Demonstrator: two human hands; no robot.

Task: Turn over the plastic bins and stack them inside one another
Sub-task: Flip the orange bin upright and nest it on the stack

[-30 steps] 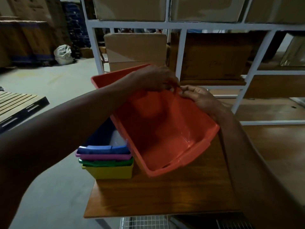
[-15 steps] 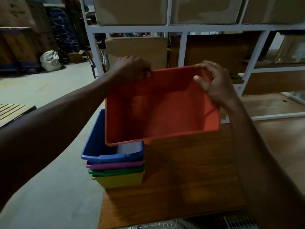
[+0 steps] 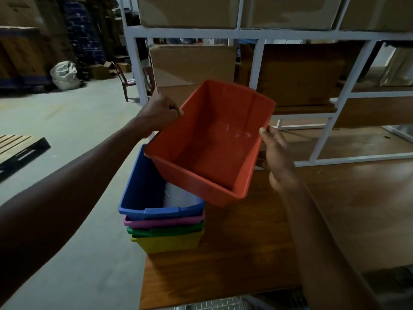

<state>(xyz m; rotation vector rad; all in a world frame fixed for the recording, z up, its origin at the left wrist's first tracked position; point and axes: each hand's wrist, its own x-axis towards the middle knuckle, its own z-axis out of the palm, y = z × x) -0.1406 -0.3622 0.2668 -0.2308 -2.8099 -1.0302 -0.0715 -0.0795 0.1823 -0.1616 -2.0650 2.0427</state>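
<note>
Red bin (image 3: 207,151) in both hands

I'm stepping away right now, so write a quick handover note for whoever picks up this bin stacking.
Left hand grips the left rim of the orange bin; right hand holds its right side.
The orange bin is open side up, tilted, in the air above the nested stack: blue bin on top, then pink bin, green bin, yellow bin, at the wooden table's left edge.
Done: four bins nested.
Left: lower orange into blue.
</note>
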